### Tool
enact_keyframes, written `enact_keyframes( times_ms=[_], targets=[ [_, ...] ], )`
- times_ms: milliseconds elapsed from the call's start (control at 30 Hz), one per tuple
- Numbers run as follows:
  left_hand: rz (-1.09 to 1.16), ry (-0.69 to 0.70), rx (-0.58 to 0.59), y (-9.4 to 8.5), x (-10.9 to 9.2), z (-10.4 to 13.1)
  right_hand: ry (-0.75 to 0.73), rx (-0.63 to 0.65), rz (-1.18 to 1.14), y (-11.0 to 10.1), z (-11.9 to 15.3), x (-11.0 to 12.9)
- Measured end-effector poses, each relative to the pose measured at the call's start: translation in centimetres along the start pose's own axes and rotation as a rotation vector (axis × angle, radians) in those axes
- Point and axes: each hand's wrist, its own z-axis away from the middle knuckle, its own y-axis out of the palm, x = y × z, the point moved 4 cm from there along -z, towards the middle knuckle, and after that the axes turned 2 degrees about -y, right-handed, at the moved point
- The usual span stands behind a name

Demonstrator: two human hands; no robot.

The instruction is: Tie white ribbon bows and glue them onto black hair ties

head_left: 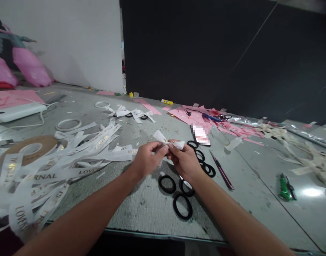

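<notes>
Both hands meet over the middle of the table, pinching a white printed ribbon point(160, 136) whose two ends stick out like a bow. My left hand point(148, 156) is closed on its left part, thumb against the fingers. My right hand point(184, 158) grips the right part, close against the left fingertips. Whether a ring sits inside the ribbon is hidden by the fingers. Black rings point(182, 206) lie on the table below and to the right of my hands, some partly under the right forearm. Cut lengths of white ribbon with gold lettering point(90, 170) are heaped at the left.
Ribbons tied on black rings point(133, 113) lie farther back. A cardboard spool point(48, 145) sits beneath the ribbon heap. On the right are a dark pen-like tool point(222, 170), a green cutter point(287, 187) and pink paper scraps point(189, 115). A white device point(19, 112) with a cord stands left.
</notes>
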Motion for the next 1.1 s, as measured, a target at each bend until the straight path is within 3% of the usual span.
enact_keyframes(
  times_ms=[200, 400, 600, 733, 900, 1100],
  targets=[
    [-0.081, -0.052, 0.053, 0.3, 0.1, 0.1, 0.005, -0.024, 0.059, -0.3, -0.1, 0.2],
    [-0.308, 0.009, 0.056, 0.2, -0.7, 0.1, -0.015, -0.006, 0.116, -0.5, -0.2, 0.5],
    [-0.389, 0.064, 0.11, 0.0, -0.9, 0.0, -0.277, 0.209, 0.681, -0.4, -0.5, 2.1],
    [-0.446, 0.048, 0.141, 0.1, -0.5, 0.0, -0.41, 0.296, 0.85, -0.3, -0.8, 2.5],
    [-0.545, 0.04, 0.178, 0.3, -0.5, -0.1, -0.384, 0.242, 0.916, -0.7, -1.1, 2.1],
    [-0.515, 0.034, 0.189, 0.3, -0.6, 0.0, -0.424, 0.165, 0.973, -0.3, -0.5, 2.2]
  ],
)
